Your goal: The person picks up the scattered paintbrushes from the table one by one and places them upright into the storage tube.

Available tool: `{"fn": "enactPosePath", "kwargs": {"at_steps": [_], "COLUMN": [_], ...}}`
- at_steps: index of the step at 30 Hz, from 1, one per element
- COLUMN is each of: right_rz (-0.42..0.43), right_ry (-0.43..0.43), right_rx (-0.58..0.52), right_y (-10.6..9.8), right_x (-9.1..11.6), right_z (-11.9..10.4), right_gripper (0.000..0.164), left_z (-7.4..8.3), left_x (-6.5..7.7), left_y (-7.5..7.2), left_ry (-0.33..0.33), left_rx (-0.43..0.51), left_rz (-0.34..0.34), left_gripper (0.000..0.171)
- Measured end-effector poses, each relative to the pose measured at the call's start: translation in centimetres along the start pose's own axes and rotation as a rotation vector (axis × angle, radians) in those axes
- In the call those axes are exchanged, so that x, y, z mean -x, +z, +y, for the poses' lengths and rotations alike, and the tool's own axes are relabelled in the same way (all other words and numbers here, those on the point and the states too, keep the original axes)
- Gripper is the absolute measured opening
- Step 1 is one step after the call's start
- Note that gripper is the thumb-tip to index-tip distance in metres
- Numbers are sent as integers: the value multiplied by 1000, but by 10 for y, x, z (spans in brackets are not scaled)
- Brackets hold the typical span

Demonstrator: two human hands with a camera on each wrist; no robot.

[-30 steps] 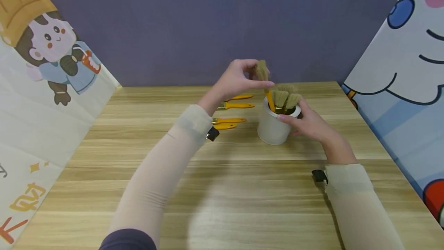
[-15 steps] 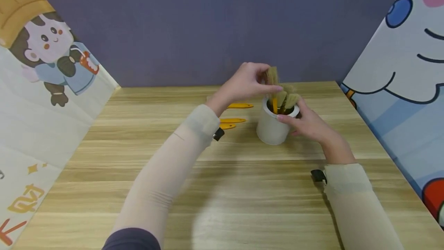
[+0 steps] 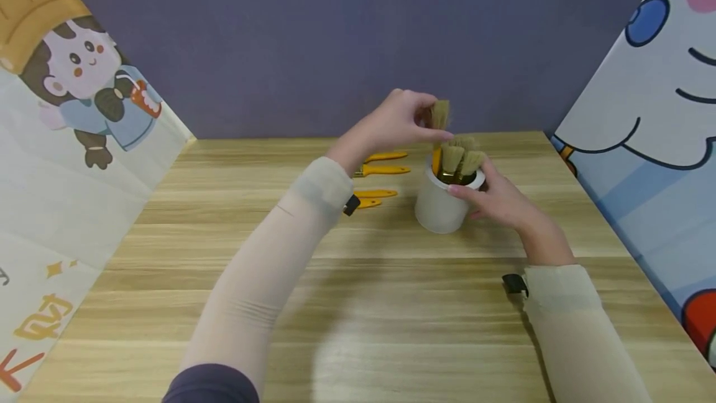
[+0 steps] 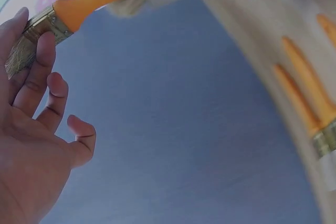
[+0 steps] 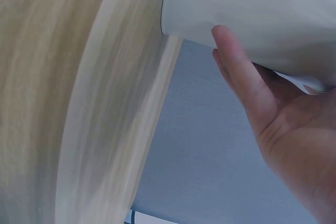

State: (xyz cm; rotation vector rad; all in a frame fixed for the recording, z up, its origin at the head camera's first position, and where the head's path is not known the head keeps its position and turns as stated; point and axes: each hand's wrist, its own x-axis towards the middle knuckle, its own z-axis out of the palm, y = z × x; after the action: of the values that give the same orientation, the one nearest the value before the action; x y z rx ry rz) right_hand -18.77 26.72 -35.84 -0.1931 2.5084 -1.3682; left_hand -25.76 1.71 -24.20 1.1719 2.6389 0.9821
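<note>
In the head view my left hand (image 3: 391, 118) holds a paintbrush (image 3: 440, 114) bristles up, its orange handle reaching down to the cup's mouth. The left wrist view shows thumb and fingers pinching that brush near its metal band and bristles, the other fingers loosely bent. A white cup (image 3: 439, 210) stands upright on the table, holding several paintbrushes (image 3: 452, 157) with pale bristles up. My right hand (image 3: 500, 199) grips the cup's right side, thumb at the front rim. From the right wrist, fingers (image 5: 239, 66) lie against the cup's smooth wall.
Several more orange-handled paintbrushes (image 3: 386, 170) lie flat left of the cup, their bristle ends partly hidden behind my left forearm. The wooden table (image 3: 425, 316) ends at a dark blue wall (image 3: 313, 42). Cartoon-printed panels (image 3: 632, 92) flank both sides.
My left hand has shifted right with the paintbrush, dipping and then rising slightly. The brush, tilted before, now stands closer to upright. My right hand and the cup have stayed in place.
</note>
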Motion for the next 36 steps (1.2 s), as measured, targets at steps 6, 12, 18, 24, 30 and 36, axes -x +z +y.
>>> {"fn": "enactPosePath", "kwargs": {"at_steps": [6, 12, 18, 24, 30, 36], "right_rz": [2, -3, 1, -2, -15, -17], "right_ry": [4, -6, -7, -6, -19, -27], "right_rx": [5, 4, 1, 2, -3, -7], "right_y": [2, 1, 0, -1, -1, -1], "right_x": [2, 2, 2, 2, 2, 1], "right_z": [0, 2, 3, 1, 1, 1], "right_gripper": [97, 97, 99, 100, 100, 99], "left_z": [-29, -44, -39, -34, -34, -32], "left_x": [4, 3, -6, -13, -16, -18], "left_y": [27, 41, 41, 45, 57, 62], "left_ry": [-64, -101, -81, -85, -86, -96], "left_rx": [105, 184, 118, 69, 24, -20], "left_rz": [-16, -34, -38, -41, -39, 16], "left_gripper": [32, 30, 41, 69, 59, 57]}}
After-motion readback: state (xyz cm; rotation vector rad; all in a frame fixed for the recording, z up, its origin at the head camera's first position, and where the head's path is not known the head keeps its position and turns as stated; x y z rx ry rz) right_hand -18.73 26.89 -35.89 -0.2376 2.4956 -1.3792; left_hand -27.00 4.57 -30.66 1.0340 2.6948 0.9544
